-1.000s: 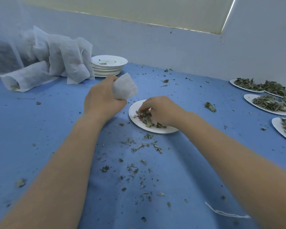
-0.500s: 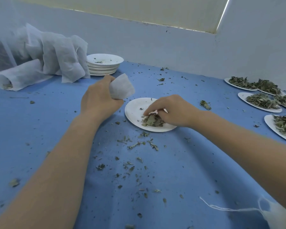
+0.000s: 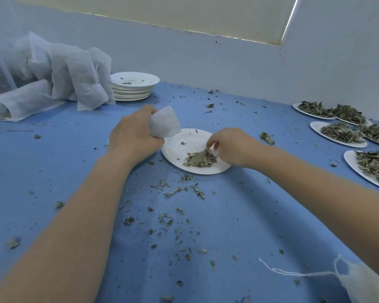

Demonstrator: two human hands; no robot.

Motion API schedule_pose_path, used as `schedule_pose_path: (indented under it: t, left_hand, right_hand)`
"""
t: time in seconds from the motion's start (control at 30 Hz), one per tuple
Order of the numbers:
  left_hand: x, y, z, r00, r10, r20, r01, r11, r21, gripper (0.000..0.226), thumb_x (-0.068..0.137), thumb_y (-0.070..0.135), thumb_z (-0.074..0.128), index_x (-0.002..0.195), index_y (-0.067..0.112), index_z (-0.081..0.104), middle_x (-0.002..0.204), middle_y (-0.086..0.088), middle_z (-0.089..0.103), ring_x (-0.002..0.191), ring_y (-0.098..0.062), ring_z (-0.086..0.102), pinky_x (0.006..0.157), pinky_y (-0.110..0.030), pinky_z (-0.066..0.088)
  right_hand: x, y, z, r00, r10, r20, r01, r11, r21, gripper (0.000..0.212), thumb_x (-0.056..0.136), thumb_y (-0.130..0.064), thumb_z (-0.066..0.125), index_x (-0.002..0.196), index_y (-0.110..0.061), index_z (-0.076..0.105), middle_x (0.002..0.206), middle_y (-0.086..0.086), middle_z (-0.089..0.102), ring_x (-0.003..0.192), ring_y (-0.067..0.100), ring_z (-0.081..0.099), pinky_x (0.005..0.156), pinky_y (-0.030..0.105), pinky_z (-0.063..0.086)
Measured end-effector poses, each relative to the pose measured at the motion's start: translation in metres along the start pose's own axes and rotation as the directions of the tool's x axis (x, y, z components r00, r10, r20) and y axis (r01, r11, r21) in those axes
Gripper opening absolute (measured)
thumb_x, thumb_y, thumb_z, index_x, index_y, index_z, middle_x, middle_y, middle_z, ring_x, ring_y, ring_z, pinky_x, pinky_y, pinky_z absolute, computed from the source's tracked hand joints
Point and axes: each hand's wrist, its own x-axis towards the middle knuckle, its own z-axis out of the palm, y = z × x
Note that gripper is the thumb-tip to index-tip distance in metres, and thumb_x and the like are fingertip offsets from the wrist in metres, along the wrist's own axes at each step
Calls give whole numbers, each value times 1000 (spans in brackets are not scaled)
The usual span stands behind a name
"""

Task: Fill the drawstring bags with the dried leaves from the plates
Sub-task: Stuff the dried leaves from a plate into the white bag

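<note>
Between the two forearms the blue table (image 3: 217, 226) is open, only loose leaf crumbs (image 3: 177, 191) lie there. On the far left a heap of white fabric (image 3: 59, 75) and a stack of plates (image 3: 132, 88) block the way to the wall. On the right side, filled plates (image 3: 341, 133) stand close together. A bag with string (image 3: 359, 283) lies near right.
</note>
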Motion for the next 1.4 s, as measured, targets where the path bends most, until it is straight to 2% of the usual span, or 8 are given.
schedule_pose_path:
  t: [0.2,0.33,0.43,0.67,0.8,1.0,1.23,1.4]
  left_hand:
    - [0,0,1,1000,-8,2,8,1000,-6,49,72,18,68,117,25,51,107,0,59,89,-20,47,69,-31,35]
    - [0,0,1,1000,-6,9,6,1000,4,48,72,18,67,117,25,51,108,-1,59,95,-25,51,69,-31,36]
    - [0,0,1,1000,-13,12,13,1000,1,48,73,18,67,117,25,51,106,0,59,96,-25,51,70,-31,36]
    - [0,-1,1,1000,-12,19,12,1000,-6,48,74,18,66,118,25,50,103,2,56,88,-19,46,71,-31,38]
    - [1,-2,3,1000,-4,21,4,1000,-8,46,74,19,66,117,26,50,104,2,57,86,-18,44,69,-30,36]
    - [-1,2,1,997,32,70,-34,999,33,47,71,17,65,114,27,50,104,5,57,84,-17,43,68,-29,34]
    - [-1,7,1,994,84,73,-89,994,63,49,68,18,66,114,27,50,96,8,51,82,-18,43,67,-29,32]
    - [-2,12,4,994,88,60,-88,996,-8,48,65,20,68,109,29,51,88,11,52,81,-18,46,67,-30,37]
  right_hand:
    - [-4,-16,-3,999,-26,43,17,980,200,46,92,-1,29,119,-23,59,124,3,54,91,14,46,65,18,38]
    - [-7,-20,-2,992,-97,79,85,986,143,34,100,-38,33,125,-27,54,127,2,48,106,17,47,86,26,34]
    - [-11,-25,2,990,-115,86,99,980,174,45,88,-63,41,121,-37,54,115,-5,44,102,12,43,84,27,32]
    - [-17,-26,11,978,-175,-118,196,959,203,17,89,-26,62,102,-19,71,107,0,64,85,10,51,80,18,39]
    - [-20,-30,17,980,-122,-158,159,955,250,18,90,-13,57,96,-11,73,98,8,70,92,23,60,80,28,41]
    - [-12,-25,-1,985,-115,-127,147,950,277,18,90,-13,58,100,-17,73,86,-4,67,70,4,53,65,4,40]
    - [3,-20,-45,974,-122,-191,185,915,359,9,84,-14,67,86,-21,73,84,4,73,67,6,62,77,30,56]
    - [10,-37,-51,959,-176,-221,247,901,357,14,83,-9,65,91,-12,75,80,5,72,60,2,55,67,19,49]
